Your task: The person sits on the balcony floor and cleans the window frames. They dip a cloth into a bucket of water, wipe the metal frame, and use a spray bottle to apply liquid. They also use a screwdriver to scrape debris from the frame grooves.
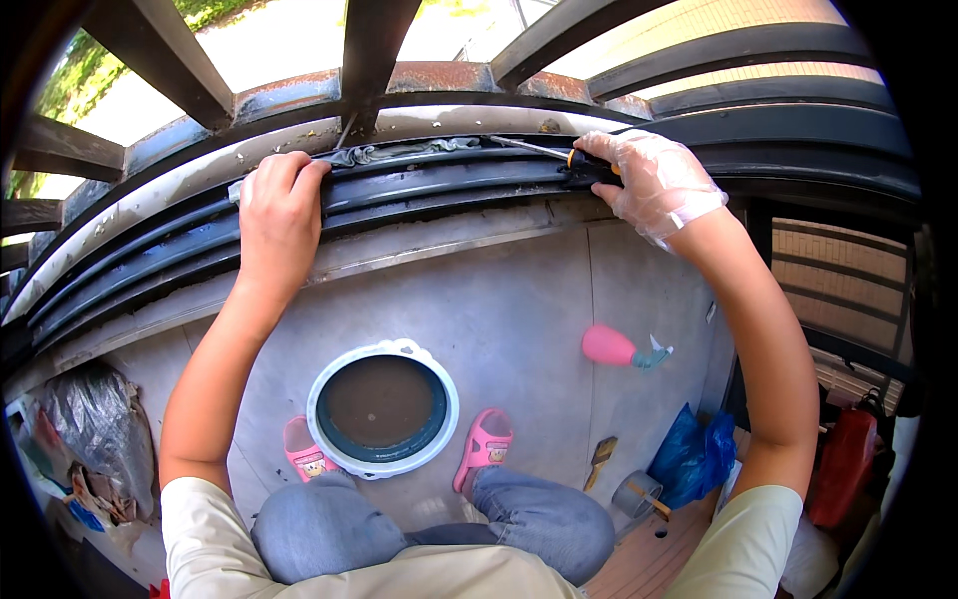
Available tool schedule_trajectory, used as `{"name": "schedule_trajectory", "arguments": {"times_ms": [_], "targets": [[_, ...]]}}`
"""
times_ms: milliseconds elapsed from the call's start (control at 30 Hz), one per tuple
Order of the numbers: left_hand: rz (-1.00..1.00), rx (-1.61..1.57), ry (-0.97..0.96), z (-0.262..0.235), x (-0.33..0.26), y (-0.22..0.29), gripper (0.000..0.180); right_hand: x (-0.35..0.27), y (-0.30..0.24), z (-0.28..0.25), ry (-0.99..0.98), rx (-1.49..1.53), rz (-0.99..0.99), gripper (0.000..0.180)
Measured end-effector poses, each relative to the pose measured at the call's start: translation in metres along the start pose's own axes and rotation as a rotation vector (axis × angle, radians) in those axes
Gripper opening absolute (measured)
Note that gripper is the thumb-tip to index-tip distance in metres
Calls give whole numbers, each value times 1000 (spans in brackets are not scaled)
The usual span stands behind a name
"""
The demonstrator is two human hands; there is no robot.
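My right hand point(649, 180), in a clear plastic glove, is closed around the black and yellow handle of a screwdriver point(539, 150). Its metal shaft points left, with the tip at the right end of a wet grey cloth point(409, 152). This cloth lies bunched lengthwise in a groove of the dark window track point(449, 175). At the cloth's left end, my bare left hand point(279, 205) rests on the track with its fingers curled down and closed on the cloth. My left fingertips are partly hidden behind the hand.
Dark metal bars point(374, 50) rise beyond the sill. On the grey floor stands a basin point(449, 399) of murky water between my pink slippers. A pink spray bottle point(609, 344), a brush point(600, 461), a roll of tape point(636, 493) and a blue bag point(694, 454) lie to the right.
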State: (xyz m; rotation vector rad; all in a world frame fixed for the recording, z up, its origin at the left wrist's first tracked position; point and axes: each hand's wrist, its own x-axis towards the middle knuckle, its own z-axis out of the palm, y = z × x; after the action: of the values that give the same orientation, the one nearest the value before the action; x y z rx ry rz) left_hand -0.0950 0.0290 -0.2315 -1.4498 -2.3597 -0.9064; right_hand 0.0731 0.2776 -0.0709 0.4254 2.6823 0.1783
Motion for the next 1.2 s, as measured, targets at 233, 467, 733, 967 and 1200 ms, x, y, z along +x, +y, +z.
{"name": "schedule_trajectory", "arguments": {"times_ms": [233, 467, 733, 967, 1200], "targets": [[-69, 25, -39, -5, 1, -11, 15, 16, 0, 1, -3, -31, -102, 34], [-199, 172, -53, -41, -18, -45, 20, 33, -9, -12, -158, -128, 5, 37], [13, 120, -111, -28, -15, -23, 17, 55, 8, 4, -198, -77, -143, 32], [-112, 258, -107, -41, -33, -41, 15, 69, 10, 31, -64, 162, -387, 27], [-157, 303, -46, -83, -53, -84, 14, 88, -41, 30, -26, 202, -426, 29]]}}
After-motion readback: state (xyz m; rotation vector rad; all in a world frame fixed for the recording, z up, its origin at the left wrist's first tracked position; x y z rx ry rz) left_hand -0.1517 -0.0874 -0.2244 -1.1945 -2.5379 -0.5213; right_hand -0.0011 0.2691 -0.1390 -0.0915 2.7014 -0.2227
